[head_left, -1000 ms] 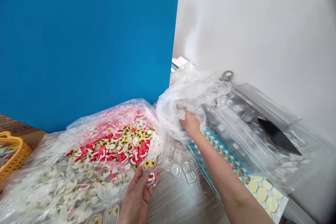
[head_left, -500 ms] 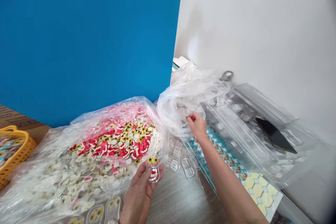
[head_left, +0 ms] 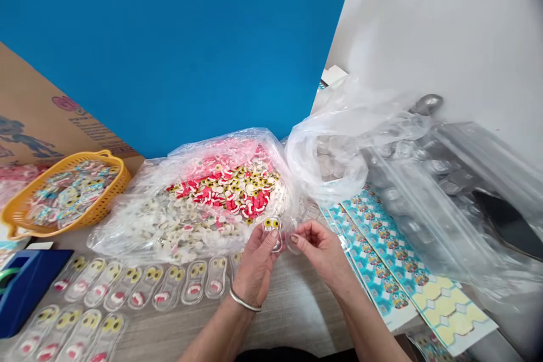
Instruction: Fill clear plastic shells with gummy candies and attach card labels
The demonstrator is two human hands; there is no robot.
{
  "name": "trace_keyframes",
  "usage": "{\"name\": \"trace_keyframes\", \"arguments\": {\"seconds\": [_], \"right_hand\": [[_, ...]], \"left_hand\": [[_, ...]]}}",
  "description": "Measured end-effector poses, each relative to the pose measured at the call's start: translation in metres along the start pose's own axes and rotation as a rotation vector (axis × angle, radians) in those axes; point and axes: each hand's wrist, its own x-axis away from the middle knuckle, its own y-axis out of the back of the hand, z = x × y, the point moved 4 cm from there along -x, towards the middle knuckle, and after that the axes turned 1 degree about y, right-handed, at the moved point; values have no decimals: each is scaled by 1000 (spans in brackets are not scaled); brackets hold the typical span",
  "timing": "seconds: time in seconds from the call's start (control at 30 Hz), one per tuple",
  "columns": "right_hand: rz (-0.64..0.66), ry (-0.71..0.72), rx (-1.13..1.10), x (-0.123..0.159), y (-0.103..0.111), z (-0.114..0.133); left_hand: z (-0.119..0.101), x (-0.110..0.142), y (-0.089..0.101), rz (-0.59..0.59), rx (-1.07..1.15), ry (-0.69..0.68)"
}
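Observation:
My left hand [head_left: 257, 263], with a silver bracelet at the wrist, grips a small clear plastic blister [head_left: 272, 224] with two yellow eye-shaped pieces in it. My thumb covers its lower part. Just to the right, my right hand [head_left: 326, 251] is closed in a pinch on a clear plastic cover [head_left: 292, 239], held upright beside the blister. Behind both hands lies an open clear bag [head_left: 237, 189] of loose yellow-eyed, white and red-and-white pieces. Another plastic bag [head_left: 326, 164], right of it, holds clear empty covers.
Filled blisters [head_left: 156, 283] stand in rows at the left. Beyond them are a yellow basket [head_left: 114, 195], a blue tape dispenser [head_left: 31, 285] and a carton [head_left: 76, 119]. Sticker sheets [head_left: 377, 243], a clear bag [head_left: 407, 203], a dark phone-like slab [head_left: 509, 223] and a metal scoop [head_left: 428, 104] are right.
My right hand has come back from the plastic bag to beside my left hand, now with a clear cover in its fingers. The view has swung left, showing the blister rows and basket.

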Motion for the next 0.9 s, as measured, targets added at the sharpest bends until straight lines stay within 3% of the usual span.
{"name": "trace_keyframes", "arguments": {"seconds": [0.27,0.7,0.9], "right_hand": [[123,-108,-44,13,-17,-4],[224,-275,-293,11,-19,-10],[192,-285,-284,10,-14,-9]], "left_hand": [[-1,0,-1,20,-46,50],[1,-2,-1,123,-154,86],[-1,-6,5,30,-164,68]]}}
